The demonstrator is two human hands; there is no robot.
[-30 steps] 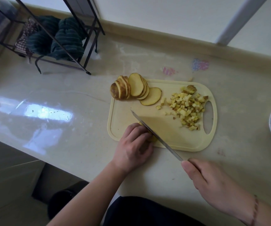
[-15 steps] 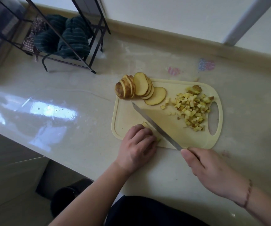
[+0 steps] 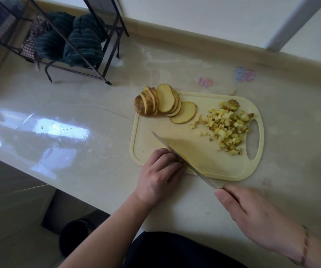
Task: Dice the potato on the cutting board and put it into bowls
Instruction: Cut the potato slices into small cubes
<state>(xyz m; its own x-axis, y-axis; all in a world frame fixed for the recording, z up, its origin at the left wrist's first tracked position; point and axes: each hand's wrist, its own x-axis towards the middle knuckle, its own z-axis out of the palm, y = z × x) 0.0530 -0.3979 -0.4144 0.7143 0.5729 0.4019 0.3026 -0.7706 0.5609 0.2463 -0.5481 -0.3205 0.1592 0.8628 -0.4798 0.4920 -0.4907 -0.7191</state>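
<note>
Both sets of fingers are curled: the left hand (image 3: pixel 158 176) pins potato strips (image 3: pixel 182 158) at the cutting board (image 3: pixel 204 149)'s near edge, the right hand (image 3: pixel 252 213) grips the knife (image 3: pixel 184 159). Better to keep those knuckles tucked and cut evenly; uncut slices (image 3: pixel 166 103) and diced cubes (image 3: pixel 228 129) wait farther back.

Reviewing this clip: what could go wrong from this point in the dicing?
The knife blade runs right beside the left hand fingertips holding the potato piece, so a slip might nick them. The potato slices overhang the cutting board corner and may slide onto the counter.
</note>
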